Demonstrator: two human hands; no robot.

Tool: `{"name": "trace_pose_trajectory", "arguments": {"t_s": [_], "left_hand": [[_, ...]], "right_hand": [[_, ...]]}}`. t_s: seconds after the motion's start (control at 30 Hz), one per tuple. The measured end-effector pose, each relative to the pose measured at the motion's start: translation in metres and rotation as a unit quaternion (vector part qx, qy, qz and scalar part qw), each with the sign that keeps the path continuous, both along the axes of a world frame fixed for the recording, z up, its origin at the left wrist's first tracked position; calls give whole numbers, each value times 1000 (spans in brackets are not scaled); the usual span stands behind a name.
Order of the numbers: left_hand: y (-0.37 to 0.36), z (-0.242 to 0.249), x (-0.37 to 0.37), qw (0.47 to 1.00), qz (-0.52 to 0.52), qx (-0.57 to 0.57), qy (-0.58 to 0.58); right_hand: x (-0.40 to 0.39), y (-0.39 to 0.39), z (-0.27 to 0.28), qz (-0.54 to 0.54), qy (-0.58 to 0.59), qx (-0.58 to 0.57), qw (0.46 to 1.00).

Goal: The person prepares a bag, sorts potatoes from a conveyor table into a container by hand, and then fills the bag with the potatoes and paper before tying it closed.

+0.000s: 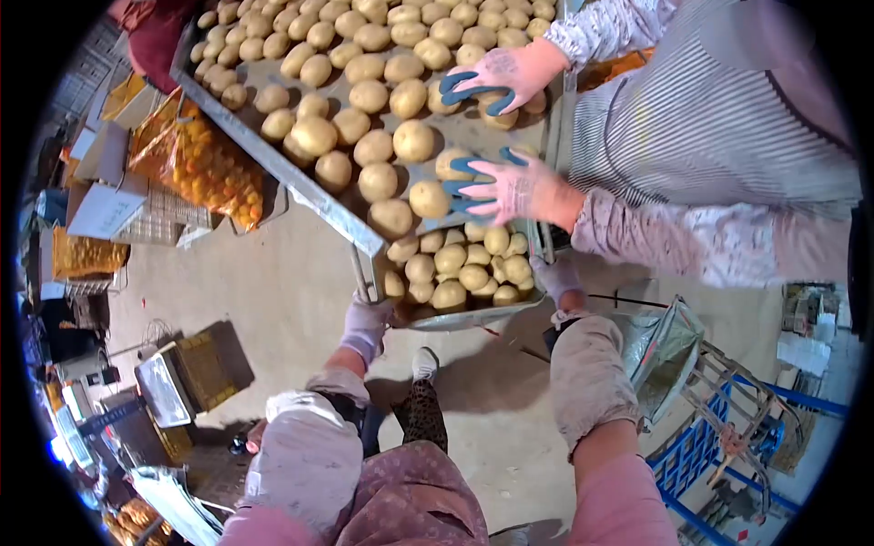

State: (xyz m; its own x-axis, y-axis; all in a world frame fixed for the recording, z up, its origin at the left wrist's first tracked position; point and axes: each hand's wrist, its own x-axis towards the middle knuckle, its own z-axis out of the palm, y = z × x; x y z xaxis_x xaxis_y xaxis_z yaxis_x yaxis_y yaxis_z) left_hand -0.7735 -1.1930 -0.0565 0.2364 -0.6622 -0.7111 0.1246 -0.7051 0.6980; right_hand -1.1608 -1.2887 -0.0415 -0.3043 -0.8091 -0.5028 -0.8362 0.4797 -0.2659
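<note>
A wide metal sorting table (pixel 300 196) slopes down to a narrow outlet, with many potatoes (pixel 314 135) lying on it. Just under the outlet is a grey-rimmed container (pixel 478 317) filled with smaller-looking potatoes (pixel 450 295). My left hand (pixel 367 326), in a lilac glove, is closed round the container's left edge, beside a metal bar of the outlet. On the opposite edge, my right hand (pixel 559 277), also gloved, is curled at the rim; its fingertips are partly hidden. Both forearms reach forward, in pale dusty sleeve covers.
At the right, a co-worker in a striped apron (pixel 674 136) spreads two pink-and-blue gloved hands (pixel 510 187) over the potatoes. A green-grey bag (pixel 669 355) hangs by a blue metal frame (pixel 701 437). Boxes and an orange net bag (pixel 214 168) stand left.
</note>
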Motion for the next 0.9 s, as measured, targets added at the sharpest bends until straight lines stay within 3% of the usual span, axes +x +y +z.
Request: {"name": "trace_pose_trajectory", "arguments": {"t_s": [0.03,0.07,0.1,0.17,0.23,0.33,0.4,0.47,0.53,0.67,0.7,0.8,0.83,0.9], "left_hand": [[-6,6,19,963,-195,148,-109],[-3,34,18,973,-130,187,24],[16,6,24,979,-170,116,5],[34,9,19,986,-148,81,-6],[53,36,19,987,-18,161,8],[101,13,42,988,-20,152,-20],[151,-49,61,985,-117,74,-98],[200,-39,63,986,-112,44,-116],[257,-13,52,995,-5,63,-73],[395,-55,42,991,8,66,-113],[434,-86,35,992,93,62,-59],[528,-27,36,982,135,125,-36],[566,-35,35,981,135,115,-77],[628,-11,33,966,214,147,-7]], "right_hand": [[-3,5,-2,15,-4,2,1000],[-4,11,0,30,-5,2,1000],[-2,19,2,25,-19,-13,999],[19,43,15,5,-2,-53,999],[37,68,14,0,-3,-76,997],[59,120,25,14,-85,-87,992],[76,154,41,18,-63,-94,993],[89,198,50,24,-43,-99,994],[87,248,38,51,-38,-131,989],[92,367,44,91,-5,-131,987],[91,403,39,106,17,-139,984],[99,479,44,151,31,-122,980],[107,503,54,165,22,-105,980],[125,533,85,214,-5,-42,976]]}}
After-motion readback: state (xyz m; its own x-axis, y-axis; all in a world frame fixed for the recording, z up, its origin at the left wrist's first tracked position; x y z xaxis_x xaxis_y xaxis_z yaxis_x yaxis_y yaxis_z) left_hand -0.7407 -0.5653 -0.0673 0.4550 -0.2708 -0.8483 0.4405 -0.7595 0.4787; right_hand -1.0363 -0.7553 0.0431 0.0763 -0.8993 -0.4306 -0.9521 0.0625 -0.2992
